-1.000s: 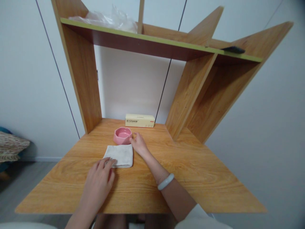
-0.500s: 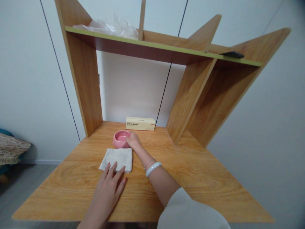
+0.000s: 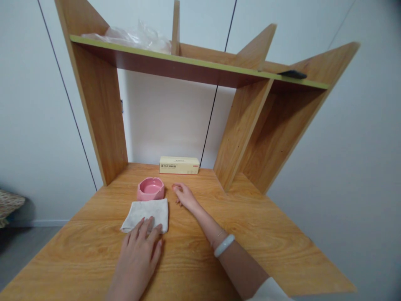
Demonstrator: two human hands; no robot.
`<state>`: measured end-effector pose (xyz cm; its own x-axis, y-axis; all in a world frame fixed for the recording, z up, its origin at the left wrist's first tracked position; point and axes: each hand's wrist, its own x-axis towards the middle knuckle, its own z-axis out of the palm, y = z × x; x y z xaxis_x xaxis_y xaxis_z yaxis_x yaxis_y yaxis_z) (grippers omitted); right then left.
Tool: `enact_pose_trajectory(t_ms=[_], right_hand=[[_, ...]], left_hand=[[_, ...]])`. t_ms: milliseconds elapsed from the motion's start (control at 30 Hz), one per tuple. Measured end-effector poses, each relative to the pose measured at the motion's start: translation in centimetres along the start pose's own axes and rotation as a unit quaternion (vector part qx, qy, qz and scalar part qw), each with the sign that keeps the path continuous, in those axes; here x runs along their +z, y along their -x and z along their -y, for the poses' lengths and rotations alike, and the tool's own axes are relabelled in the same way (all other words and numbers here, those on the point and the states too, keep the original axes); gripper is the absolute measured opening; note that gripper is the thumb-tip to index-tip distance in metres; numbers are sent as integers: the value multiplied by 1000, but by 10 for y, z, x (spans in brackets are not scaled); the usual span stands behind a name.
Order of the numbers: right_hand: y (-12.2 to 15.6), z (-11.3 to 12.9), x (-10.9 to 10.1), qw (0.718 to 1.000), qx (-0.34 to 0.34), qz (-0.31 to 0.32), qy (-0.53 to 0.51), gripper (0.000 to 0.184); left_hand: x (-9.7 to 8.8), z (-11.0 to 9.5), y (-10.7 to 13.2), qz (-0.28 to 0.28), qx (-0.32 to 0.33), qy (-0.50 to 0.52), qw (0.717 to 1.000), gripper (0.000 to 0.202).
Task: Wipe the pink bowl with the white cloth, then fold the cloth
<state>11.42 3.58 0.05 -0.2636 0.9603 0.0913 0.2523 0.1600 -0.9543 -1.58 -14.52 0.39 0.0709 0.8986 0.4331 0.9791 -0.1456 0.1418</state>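
Note:
A pink ashtray point(image 3: 151, 193) with a faceted rim stands on the wooden desk, just behind a folded pale grey cloth point(image 3: 145, 212). My left hand point(image 3: 139, 246) lies with its fingers spread, the fingertips resting on the cloth's front part. To the right of the ashtray, apart from it, is my right hand point(image 3: 185, 196); its fingers are loosely curved and apart, with nothing in them. A bracelet and a pale bangle point(image 3: 224, 245) circle the right forearm.
A long cream box point(image 3: 179, 166) stands at the desk's back edge. Wooden side panels point(image 3: 97, 121) carry a shelf point(image 3: 188, 67) overhead, with a clear plastic bag point(image 3: 138, 38) and a flat dark object point(image 3: 293, 74) on it. The desk point(image 3: 250, 246) has a slanting right edge.
My right hand has let go of the ashtray and moved off to its right. My left hand stays on the cloth. The whole view has shifted slightly.

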Motion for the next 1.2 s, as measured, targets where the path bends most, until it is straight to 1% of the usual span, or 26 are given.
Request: enact_pose_trajectory(t_ms=[33, 100, 200, 267, 367, 433, 500, 533, 633, 733, 967, 1200], right_hand=[[4, -6, -7, 999, 29, 6, -36, 28], [12, -14, -20, 994, 70, 3, -83, 24], [19, -19, -33, 988, 84, 8, -129, 20], [22, -20, -39, 983, 90, 14, -157, 17], [25, -21, -43, 972, 88, 37, -216, 15], [25, -23, -45, 957, 83, 59, -272, 19], [25, -26, -47, 944, 82, 77, -310, 22], [25, -27, -47, 942, 86, 82, -315, 24], [25, -28, -48, 941, 97, 94, -310, 26], [27, -26, -46, 944, 102, 92, -300, 25], [31, -23, -43, 954, 103, 75, -271, 22], [32, -23, -43, 958, 99, 67, -262, 20]], left_hand=[[-4, -10, -5, 13, 10, 12, 1000, 32], [-12, -32, -16, 67, 46, 46, 996, 33], [-18, -66, -37, 174, 97, 67, 978, 27], [-16, -83, -53, 230, 124, 68, 963, 26], [-7, -97, -75, 269, 163, 67, 947, 29], [3, -98, -88, 271, 205, 85, 937, 29], [16, -95, -97, 257, 238, 106, 931, 28], [23, -92, -99, 247, 245, 113, 931, 28], [42, -83, -101, 228, 237, 135, 934, 26], [52, -76, -99, 229, 219, 166, 934, 23], [55, -75, -99, 253, 192, 183, 931, 25], [50, -75, -99, 235, 203, 187, 932, 22]])
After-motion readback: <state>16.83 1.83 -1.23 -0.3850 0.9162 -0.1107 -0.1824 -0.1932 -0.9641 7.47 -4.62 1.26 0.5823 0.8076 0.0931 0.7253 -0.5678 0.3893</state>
